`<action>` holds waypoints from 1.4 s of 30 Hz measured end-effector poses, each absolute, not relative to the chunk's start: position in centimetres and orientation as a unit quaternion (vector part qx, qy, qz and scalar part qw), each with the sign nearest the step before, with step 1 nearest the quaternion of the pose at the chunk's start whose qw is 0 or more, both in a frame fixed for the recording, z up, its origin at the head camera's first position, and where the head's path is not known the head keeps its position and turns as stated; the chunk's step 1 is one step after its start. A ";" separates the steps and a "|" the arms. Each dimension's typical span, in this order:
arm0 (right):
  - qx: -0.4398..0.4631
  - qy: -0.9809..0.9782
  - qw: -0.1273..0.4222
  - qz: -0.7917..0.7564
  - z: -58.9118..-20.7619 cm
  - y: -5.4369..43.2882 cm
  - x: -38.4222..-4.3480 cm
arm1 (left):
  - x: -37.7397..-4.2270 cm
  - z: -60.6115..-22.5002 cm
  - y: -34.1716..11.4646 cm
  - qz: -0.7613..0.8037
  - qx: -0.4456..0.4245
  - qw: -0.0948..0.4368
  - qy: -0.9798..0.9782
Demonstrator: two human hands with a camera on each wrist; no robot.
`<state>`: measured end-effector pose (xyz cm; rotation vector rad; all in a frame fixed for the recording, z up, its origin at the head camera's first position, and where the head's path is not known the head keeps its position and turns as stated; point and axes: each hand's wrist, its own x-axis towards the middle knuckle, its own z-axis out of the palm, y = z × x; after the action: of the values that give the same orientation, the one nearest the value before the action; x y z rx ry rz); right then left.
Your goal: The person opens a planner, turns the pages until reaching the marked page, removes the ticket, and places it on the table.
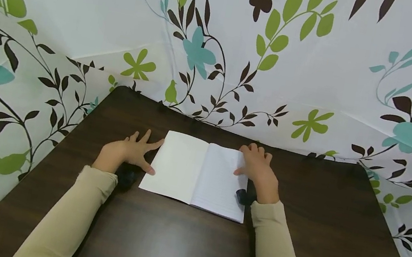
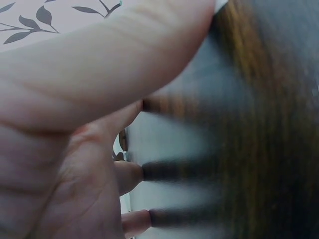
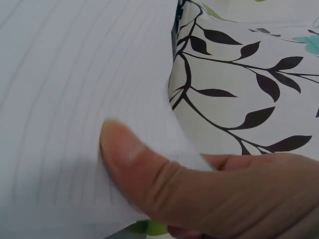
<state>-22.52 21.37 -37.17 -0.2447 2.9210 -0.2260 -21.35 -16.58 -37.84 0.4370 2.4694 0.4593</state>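
An opened notebook (image 1: 179, 167) lies on the dark wooden table, its left page blank and its right page (image 1: 217, 182) faintly ruled. My left hand (image 1: 127, 152) rests at the notebook's left side with fingers spread, the thumb touching the page edge. In the left wrist view, that hand's fingertips (image 2: 130, 177) meet the glossy tabletop. My right hand (image 1: 260, 169) grips the right edge near the upper corner. From the right wrist view, its thumb (image 3: 134, 159) presses on the ruled paper (image 3: 65, 114), which curves at the edge, while the other fingers go behind it, mostly hidden.
The dark table (image 1: 170, 245) extends around the notebook on every side. A white cloth (image 1: 230, 78) printed with leaves and flowers hangs behind and beside it. Small black devices sit at the left wrist (image 1: 126, 177) and right wrist (image 1: 245, 197).
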 end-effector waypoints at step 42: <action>-0.069 0.972 0.097 -0.201 -36.4 26.0 -23.3 | -21.2 -38.2 -14.7 0.150 0.140 0.302 0.931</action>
<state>-23.29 25.96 -36.44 -0.2051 2.8792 -0.5962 -21.23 -14.70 -38.15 0.3709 2.4696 0.3987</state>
